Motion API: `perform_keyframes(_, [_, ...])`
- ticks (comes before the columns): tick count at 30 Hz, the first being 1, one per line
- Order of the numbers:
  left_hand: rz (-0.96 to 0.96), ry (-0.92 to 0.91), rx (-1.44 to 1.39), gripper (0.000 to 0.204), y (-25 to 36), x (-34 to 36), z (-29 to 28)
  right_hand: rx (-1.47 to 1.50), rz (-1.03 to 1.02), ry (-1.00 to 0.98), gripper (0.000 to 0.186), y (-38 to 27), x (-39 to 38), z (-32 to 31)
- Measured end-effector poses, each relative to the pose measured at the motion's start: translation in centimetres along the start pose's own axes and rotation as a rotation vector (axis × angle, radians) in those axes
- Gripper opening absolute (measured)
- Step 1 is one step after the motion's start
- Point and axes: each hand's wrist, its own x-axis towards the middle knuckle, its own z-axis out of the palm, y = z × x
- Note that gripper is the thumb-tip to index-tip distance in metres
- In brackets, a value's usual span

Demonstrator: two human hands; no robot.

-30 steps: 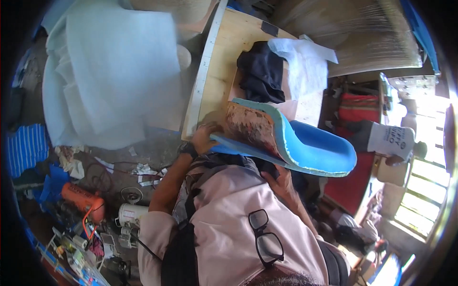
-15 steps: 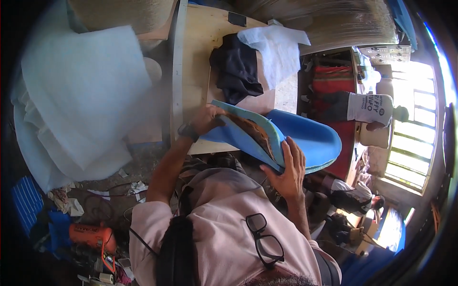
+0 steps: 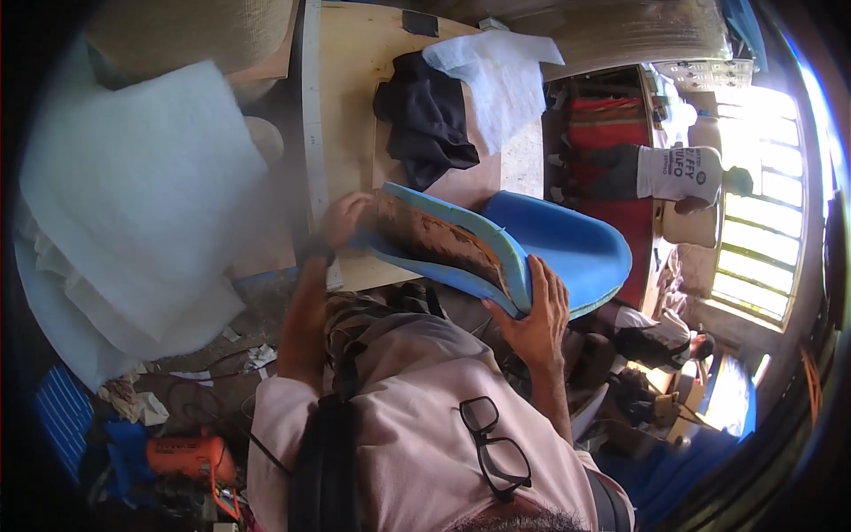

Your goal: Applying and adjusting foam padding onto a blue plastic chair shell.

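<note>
A curved blue foam-covered seat point(image 3: 567, 253) is tilted over the near edge of the table, its rough brown inner side point(image 3: 434, 238) turned partly toward me. My right hand point(image 3: 539, 324) grips its near edge, thumb on the inner side and fingers over the blue foam. At the seat's left end is my left hand point(image 3: 344, 220), slightly blurred, fingers stretched out and apart; whether they touch the foam rim I cannot make out. Beyond the seat, a crumpled black cloth point(image 3: 430, 120) and a white sheet of wadding point(image 3: 501, 80) lie on the table.
The wooden table point(image 3: 341, 106) has a pale left edge. Big stacked white wadding point(image 3: 133, 168) stands to the left. An orange tank point(image 3: 191, 457) sits on the littered floor at lower left. Two people, one standing point(image 3: 678, 173) and one lower down point(image 3: 660, 341), are at the right.
My left hand has let go of the seat's left end and moved left. The seat has turned so that more of its brown inner side shows. My right hand keeps its grip.
</note>
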Motion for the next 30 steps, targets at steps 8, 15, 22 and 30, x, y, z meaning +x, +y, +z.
perform_keyframes(8, [0.066, -0.161, 0.568, 0.050, -1.2, -6.8, -0.5, 0.024, 0.000, -0.057, 0.093, 1.1, 0.2, -0.5])
perform_keyframes(15, [0.321, -0.215, 0.427, 0.028, 0.3, -1.9, 4.8, 0.065, -0.045, -0.076, 0.079, 3.8, -4.0, -3.3])
perform_keyframes(22, [0.089, -0.397, 0.136, 0.033, -1.4, 1.1, 6.1, 0.029, -0.018, -0.149, 0.088, 3.4, -7.3, -2.0])
perform_keyframes(30, [-0.019, -0.612, 0.190, 0.026, 0.3, 3.1, 4.9, -0.027, -0.219, 0.286, 0.046, -1.0, -8.6, 0.2])
